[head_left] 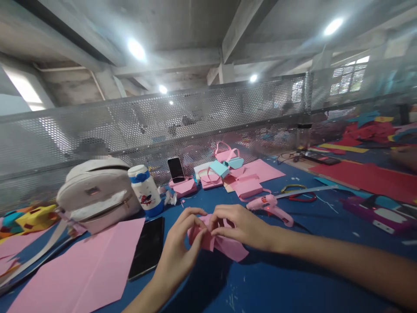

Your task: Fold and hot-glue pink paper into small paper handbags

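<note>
Both hands pinch one folded piece of pink craft sheet above the blue table. My left hand holds its left side between thumb and fingers. From the right, my right hand grips its upper middle, fingertips close to those of the left. Part of the sheet is hidden behind the fingers, and a loose flap hangs toward me on the right. Just beyond my right hand lies a pink hot glue gun. Small pink bags made of the same sheet sit farther back.
On the left are a large pink sheet, a black tablet or phone, a white backpack and a drink bottle. Scissors and a purple device lie right. A perforated metal screen stands behind.
</note>
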Available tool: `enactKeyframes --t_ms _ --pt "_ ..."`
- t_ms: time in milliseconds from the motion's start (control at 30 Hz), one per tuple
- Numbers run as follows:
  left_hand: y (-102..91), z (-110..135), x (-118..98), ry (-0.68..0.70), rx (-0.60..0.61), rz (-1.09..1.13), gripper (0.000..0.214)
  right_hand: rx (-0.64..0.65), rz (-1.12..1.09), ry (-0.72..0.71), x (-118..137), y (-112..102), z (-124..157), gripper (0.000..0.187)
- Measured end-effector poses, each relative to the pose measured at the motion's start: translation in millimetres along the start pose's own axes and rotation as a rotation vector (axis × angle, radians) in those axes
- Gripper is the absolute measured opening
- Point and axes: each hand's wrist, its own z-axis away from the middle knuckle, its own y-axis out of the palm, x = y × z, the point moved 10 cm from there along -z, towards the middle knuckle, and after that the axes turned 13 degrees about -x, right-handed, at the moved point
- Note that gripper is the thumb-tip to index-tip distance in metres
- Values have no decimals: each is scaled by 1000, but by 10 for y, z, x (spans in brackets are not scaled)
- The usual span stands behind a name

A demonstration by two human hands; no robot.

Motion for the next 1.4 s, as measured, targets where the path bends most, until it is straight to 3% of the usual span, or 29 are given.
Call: enactKeyframes --t_ms 167,400,600,733,900,1133,1400 --pt "4 12 -66 48 -8 -38 15 -21 77 -34 54 -2 17 5" --pt "-8 0 -63 50 -15 9 14 28 262 -220 106 115 69 6" --pt "-47 -32 -36 1 -51 35 17 -37 353 -362 143 154 97 27" --pt "-96 -43 -30 5 -84 18 16 -108 248 -316 155 44 75 38" --pt "-139 -49 -34 26 -112 -11 16 -152 136 -237 146 -82 52 32" --pt "-112 -21 -81 69 -95 -60 14 -142 173 -195 133 -73 65 5" --pt "-89 -17 -74 52 -80 -39 15 -101 279 -203 127 0 66 7"
